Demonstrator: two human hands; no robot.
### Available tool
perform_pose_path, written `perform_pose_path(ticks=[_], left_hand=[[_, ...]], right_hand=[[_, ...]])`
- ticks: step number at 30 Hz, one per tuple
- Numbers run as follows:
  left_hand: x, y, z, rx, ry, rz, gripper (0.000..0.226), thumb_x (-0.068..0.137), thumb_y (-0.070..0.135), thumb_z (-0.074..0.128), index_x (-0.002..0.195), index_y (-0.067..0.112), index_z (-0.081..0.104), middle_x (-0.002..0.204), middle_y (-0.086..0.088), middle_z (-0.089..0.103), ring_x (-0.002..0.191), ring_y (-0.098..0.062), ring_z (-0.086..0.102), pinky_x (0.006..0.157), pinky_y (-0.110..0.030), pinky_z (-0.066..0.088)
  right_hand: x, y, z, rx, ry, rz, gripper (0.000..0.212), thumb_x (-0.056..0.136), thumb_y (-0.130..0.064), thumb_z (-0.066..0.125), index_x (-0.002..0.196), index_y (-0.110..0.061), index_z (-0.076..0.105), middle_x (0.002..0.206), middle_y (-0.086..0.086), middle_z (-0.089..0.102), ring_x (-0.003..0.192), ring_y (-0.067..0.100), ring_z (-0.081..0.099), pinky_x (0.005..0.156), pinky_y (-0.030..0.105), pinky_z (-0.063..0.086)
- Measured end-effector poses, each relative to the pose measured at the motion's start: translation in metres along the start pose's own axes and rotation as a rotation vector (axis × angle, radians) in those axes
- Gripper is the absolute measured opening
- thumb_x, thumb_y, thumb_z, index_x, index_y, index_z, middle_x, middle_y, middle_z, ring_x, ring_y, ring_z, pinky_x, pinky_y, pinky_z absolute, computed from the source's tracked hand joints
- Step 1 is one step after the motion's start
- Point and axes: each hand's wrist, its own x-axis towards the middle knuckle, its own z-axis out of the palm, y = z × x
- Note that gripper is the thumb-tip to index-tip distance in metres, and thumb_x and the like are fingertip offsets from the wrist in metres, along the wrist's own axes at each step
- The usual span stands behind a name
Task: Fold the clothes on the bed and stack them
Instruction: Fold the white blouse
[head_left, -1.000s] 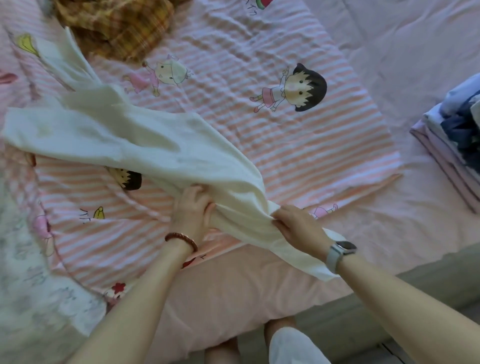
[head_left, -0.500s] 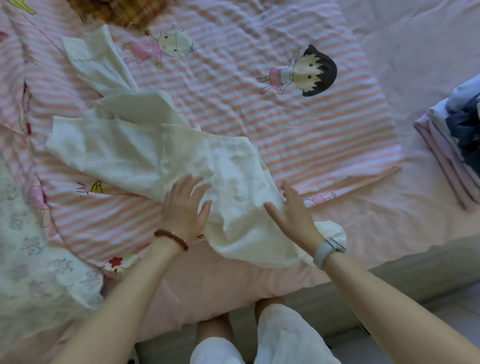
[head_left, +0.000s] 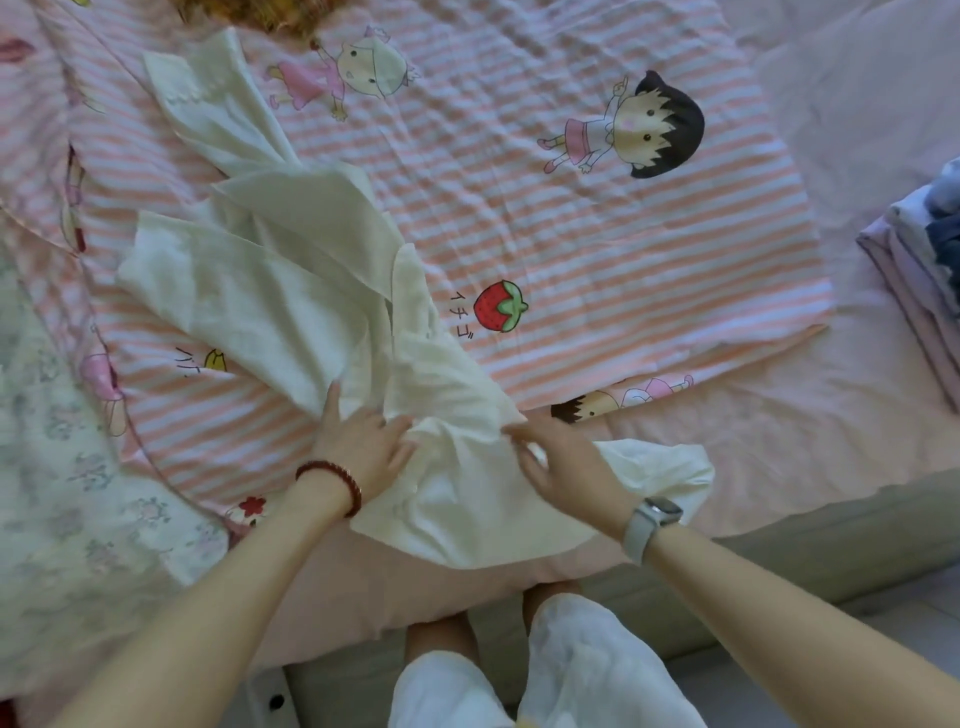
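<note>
The crumpled cream thin-cotton garment sprawls from bed centre toward ten o'clock. Left hand and right hand press it flat-fingered — light, limp, creasing easily; best pinched at hem corners.

— Any writing to read here?
— Only on the striped pink sheet: Japanese katakana "イチゴ" curving just left of the printed strawberry.
— Anything else?
— A few more characters near the left, by a yellow print, too small to read.
</note>
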Motion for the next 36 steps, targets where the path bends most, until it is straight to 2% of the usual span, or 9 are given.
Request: perform_pose_path(ticks=[5,9,13,19,21,24,26,31,36], left_hand=[[-0.067,0.006,0.042,-0.186,-0.054,-0.058,0.047,0.094,0.043,0.021,0.130,0.031,0.050,0.107,0.007,0.062,0.105,-0.016,0.056,0.105,-0.045,0.019],[-0.077,0.010,0.031,-0.438,0.464,-0.064,0.024,0.085,0.022,0.052,0.091,0.011,0.073,0.094,-0.012,0.067,0.085,-0.033,0.064,0.076,-0.045,0.048],[-0.046,0.014,0.002,-0.405,0.755,-0.035,0.025,0.080,0.015,0.056,0.100,0.007,0.067,0.107,-0.016,0.062,0.095,-0.035,0.060,0.074,-0.044,0.049],[0.018,0.010,-0.001,-0.156,0.250,0.000,0.052,0.087,0.021,0.051,0.136,0.025,0.033,0.147,-0.007,0.026,0.129,-0.030,0.033,0.087,-0.044,0.041],[0.026,0.006,0.005,-0.073,0.133,0.055,0.046,0.089,0.017,0.046,0.134,0.026,0.036,0.133,-0.005,0.040,0.117,-0.027,0.041,0.085,-0.038,0.037],[0.022,-0.004,-0.007,-0.065,0.393,0.213,0.025,0.063,-0.004,0.076,0.084,0.009,0.068,0.079,-0.010,0.059,0.070,-0.024,0.057,0.058,-0.030,0.041],[0.016,-0.009,-0.017,-0.136,0.559,0.271,0.026,0.047,-0.007,0.085,0.059,0.006,0.066,0.063,-0.011,0.056,0.055,-0.024,0.055,0.046,-0.026,0.039],[-0.004,-0.005,-0.042,-0.207,0.740,0.388,0.015,0.066,0.015,0.077,0.064,0.008,0.064,0.097,-0.011,0.069,0.104,-0.030,0.060,0.076,-0.043,0.049],[-0.024,-0.016,-0.110,-0.316,0.729,0.446,0.016,0.076,0.015,0.072,0.070,0.002,0.066,0.062,-0.007,0.064,0.071,-0.027,0.067,0.086,-0.055,0.048]], right_hand=[[0.040,0.006,0.014,0.022,0.022,0.130,0.059,0.095,-0.026,0.050,0.145,-0.009,0.026,0.145,0.010,0.036,0.131,0.025,0.036,0.106,0.035,0.031],[0.034,-0.019,0.042,-0.122,-0.240,-0.090,0.057,0.094,-0.029,0.049,0.145,-0.013,0.029,0.142,0.010,0.043,0.129,0.026,0.040,0.105,0.039,0.031],[-0.006,-0.023,0.055,-0.107,-0.354,-0.262,0.035,0.094,-0.026,0.049,0.126,-0.018,0.057,0.141,0.006,0.045,0.130,0.019,0.038,0.105,0.029,0.028],[-0.009,-0.005,0.043,-0.103,-0.138,-0.038,0.029,0.096,-0.027,0.046,0.118,-0.016,0.060,0.131,-0.001,0.050,0.120,0.014,0.045,0.090,0.026,0.041],[-0.002,-0.005,0.045,-0.079,-0.117,0.023,0.035,0.095,-0.027,0.048,0.128,-0.015,0.049,0.129,0.001,0.051,0.121,0.017,0.046,0.091,0.032,0.043],[0.009,-0.004,0.051,-0.073,-0.183,0.149,0.049,0.092,-0.031,0.053,0.136,-0.018,0.037,0.127,0.003,0.053,0.120,0.021,0.046,0.092,0.037,0.044],[0.016,-0.005,0.055,-0.106,-0.179,0.152,0.041,0.092,-0.032,0.052,0.129,-0.016,0.044,0.116,0.004,0.058,0.111,0.023,0.050,0.084,0.035,0.043],[0.023,-0.017,0.040,0.129,0.071,0.076,0.014,0.093,-0.012,0.051,0.092,0.000,0.059,0.081,0.003,0.053,0.079,0.025,0.051,0.065,0.027,0.031],[0.031,-0.039,-0.026,0.240,0.157,0.109,0.013,0.092,-0.007,0.052,0.102,-0.006,0.060,0.091,0.000,0.061,0.083,0.016,0.055,0.069,0.015,0.037]])
